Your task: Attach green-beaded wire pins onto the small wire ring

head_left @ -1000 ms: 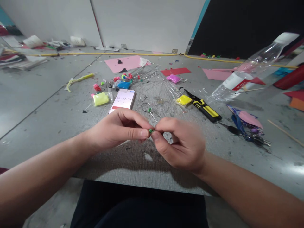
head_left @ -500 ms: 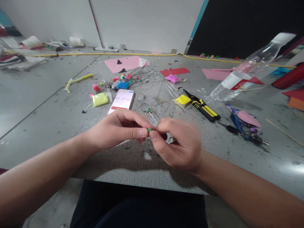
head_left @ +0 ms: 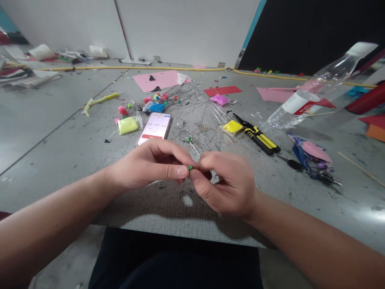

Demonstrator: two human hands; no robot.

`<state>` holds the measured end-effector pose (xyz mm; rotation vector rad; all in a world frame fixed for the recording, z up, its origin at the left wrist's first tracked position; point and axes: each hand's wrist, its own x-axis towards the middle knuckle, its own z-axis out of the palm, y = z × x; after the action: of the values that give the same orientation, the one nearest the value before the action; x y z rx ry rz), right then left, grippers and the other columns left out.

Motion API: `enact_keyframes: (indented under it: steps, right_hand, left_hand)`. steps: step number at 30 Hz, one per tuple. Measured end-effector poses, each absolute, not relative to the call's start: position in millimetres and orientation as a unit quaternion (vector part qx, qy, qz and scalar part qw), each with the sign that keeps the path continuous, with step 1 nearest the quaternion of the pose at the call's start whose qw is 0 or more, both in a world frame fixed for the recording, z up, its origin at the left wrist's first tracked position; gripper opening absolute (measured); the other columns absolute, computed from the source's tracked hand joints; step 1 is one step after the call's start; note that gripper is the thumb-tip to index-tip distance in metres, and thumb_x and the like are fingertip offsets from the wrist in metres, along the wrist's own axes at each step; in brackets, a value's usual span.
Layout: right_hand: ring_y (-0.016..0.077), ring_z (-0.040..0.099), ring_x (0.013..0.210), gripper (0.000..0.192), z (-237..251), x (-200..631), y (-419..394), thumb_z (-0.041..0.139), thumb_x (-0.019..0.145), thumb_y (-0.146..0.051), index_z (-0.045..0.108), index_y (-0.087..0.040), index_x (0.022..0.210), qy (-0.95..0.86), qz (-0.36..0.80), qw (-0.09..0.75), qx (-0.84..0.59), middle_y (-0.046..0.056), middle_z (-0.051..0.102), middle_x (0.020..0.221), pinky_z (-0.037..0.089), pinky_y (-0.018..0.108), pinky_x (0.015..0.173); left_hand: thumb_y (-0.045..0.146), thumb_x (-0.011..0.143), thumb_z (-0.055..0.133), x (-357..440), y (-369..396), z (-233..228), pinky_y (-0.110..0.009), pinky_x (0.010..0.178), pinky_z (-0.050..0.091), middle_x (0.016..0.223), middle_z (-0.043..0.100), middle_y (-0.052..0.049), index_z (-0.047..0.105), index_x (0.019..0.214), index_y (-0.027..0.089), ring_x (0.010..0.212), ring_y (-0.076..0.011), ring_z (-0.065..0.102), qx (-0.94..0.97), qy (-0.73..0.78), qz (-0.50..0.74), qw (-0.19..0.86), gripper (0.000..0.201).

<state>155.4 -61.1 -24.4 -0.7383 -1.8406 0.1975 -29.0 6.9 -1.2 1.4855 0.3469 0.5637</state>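
head view: left hand [head_left: 150, 164] and right hand [head_left: 228, 182] meet fingertip to fingertip, both pinching a tiny green bead [head_left: 190, 167] above the grey mat [head_left: 168, 208], near the phone [head_left: 154, 128].

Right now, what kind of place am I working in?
Most likely a craft workspace. Small packets of coloured clay lie on the grey table, with cut sheets of pink paper and yellow-handled pliers. Both hands pinch a tiny green bead.
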Motion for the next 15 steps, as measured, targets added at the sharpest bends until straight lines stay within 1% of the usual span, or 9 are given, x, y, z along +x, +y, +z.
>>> enact_keyframes:
  steps: [5,8,15]
  right_hand:
    - [0.0077,0.047,0.050,0.018,-24.4,156.8,-61.2,0.058,0.088,-0.020,0.055,-0.019,0.070,-0.791,0.113,0.528,-0.289,-0.003,0.054,0.057,0.042,0.022,0.050]
    - [0.0082,0.047,0.051,0.017,-24.5,157.6,-61.4,0.058,0.088,-0.021,0.056,-0.019,0.071,-0.795,0.125,0.527,-0.274,-0.003,0.055,0.058,0.042,0.022,0.050]
    - [0.0073,0.045,0.051,0.019,-24.2,158.1,-61.6,0.059,0.088,-0.019,0.056,-0.018,0.069,-0.792,0.121,0.527,-0.284,-0.003,0.053,0.057,0.041,0.021,0.051]
  left_hand:
    - [0.027,0.080,0.078,-29.1,9.7,-1.9,-0.029,0.064,0.056,0.073,0.070,-0.006,0.079,0.083,0.018,0.067,-0.0158,0.064,0.705,0.115,0.247,0.655,0.010]
    - [0.025,0.082,0.076,-29.6,10.8,-1.7,-0.031,0.065,0.056,0.073,0.068,-0.005,0.080,0.086,0.020,0.067,-0.0162,0.064,0.715,0.101,0.236,0.650,0.008]
    - [0.024,0.083,0.075,-31.1,11.5,0.1,-0.029,0.062,0.055,0.071,0.067,-0.004,0.081,0.090,0.023,0.064,-0.0147,0.061,0.729,0.097,0.235,0.635,0.010]
